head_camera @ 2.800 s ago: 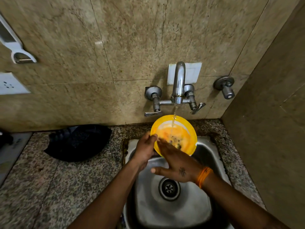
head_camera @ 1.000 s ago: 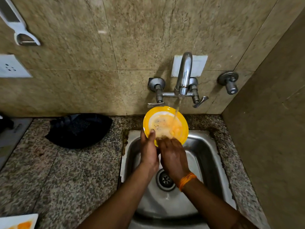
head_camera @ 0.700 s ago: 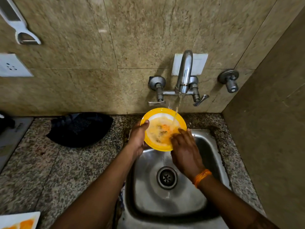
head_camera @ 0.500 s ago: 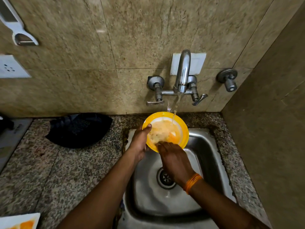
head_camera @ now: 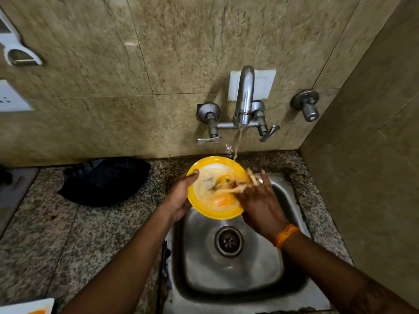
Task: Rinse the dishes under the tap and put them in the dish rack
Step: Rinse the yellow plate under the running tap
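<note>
A yellow plate [head_camera: 205, 207] with orange food residue is tilted over the back of the steel sink [head_camera: 292, 191]. Water runs from the tap [head_camera: 244, 96] onto its upper rim. My left hand [head_camera: 179, 198] grips the plate's left edge, thumb on the rim. My right hand [head_camera: 258, 200] lies flat with fingers spread against the plate's face; the fingertips are blurred by motion. An orange thread band sits on my right wrist. No dish rack shows in the head view.
A dark pan-like object [head_camera: 104, 180] lies on the granite counter [head_camera: 68, 234] left of the sink. A white plate corner with orange residue [head_camera: 27, 308] shows at the bottom left. A tiled side wall [head_camera: 367, 166] closes the right. The sink drain [head_camera: 228, 241] is uncovered.
My right hand has swept from the plate's lower edge up to its right side, fingers now spread and rubbing. The left hand keeps its grip; the plate stays under the running water.
</note>
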`<act>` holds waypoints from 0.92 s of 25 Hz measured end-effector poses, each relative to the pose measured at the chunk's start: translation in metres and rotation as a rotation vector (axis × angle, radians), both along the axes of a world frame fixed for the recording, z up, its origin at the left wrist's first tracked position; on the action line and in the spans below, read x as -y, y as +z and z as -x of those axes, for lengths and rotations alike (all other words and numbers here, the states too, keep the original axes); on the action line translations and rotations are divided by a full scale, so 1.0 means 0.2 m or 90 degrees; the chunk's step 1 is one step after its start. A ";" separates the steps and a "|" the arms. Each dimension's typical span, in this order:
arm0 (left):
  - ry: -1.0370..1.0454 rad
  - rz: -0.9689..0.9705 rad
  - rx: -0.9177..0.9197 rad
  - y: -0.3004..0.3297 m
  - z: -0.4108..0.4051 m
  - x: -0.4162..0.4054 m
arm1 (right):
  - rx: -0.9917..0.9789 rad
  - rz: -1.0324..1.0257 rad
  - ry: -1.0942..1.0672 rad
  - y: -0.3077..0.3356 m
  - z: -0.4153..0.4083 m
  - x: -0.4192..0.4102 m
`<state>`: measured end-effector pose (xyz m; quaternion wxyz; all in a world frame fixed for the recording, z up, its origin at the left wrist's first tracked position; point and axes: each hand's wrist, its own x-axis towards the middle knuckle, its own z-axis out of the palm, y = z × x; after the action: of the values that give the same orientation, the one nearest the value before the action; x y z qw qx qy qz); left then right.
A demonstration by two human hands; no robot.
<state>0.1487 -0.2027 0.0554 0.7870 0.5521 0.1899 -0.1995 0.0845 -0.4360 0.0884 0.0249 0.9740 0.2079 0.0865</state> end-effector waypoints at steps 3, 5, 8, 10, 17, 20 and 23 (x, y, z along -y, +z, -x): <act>0.065 0.061 -0.005 0.02 0.03 0.07 | -0.018 0.028 -0.027 -0.01 -0.02 -0.06; 0.181 0.086 0.054 0.01 0.07 0.16 | 0.029 0.014 -0.046 -0.03 0.02 -0.12; 0.230 0.049 0.181 0.01 0.18 0.29 | 0.067 -0.026 -0.104 -0.01 0.06 -0.25; 0.250 0.070 0.185 0.02 0.20 0.31 | 0.075 -0.075 -0.117 0.00 0.08 -0.31; 0.043 0.175 -0.016 0.06 0.10 0.00 | 0.086 -0.113 0.139 -0.01 0.06 -0.03; 0.007 0.178 -0.056 0.05 0.09 0.01 | 0.071 -0.163 0.158 -0.03 0.07 -0.01; 0.025 0.167 -0.029 0.02 0.07 0.01 | 0.022 -0.333 0.128 -0.07 0.14 -0.03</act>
<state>0.1353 -0.2051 0.0597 0.8516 0.4362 0.1908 -0.2194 0.0561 -0.4290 0.0735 -0.2327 0.9202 0.2734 0.1561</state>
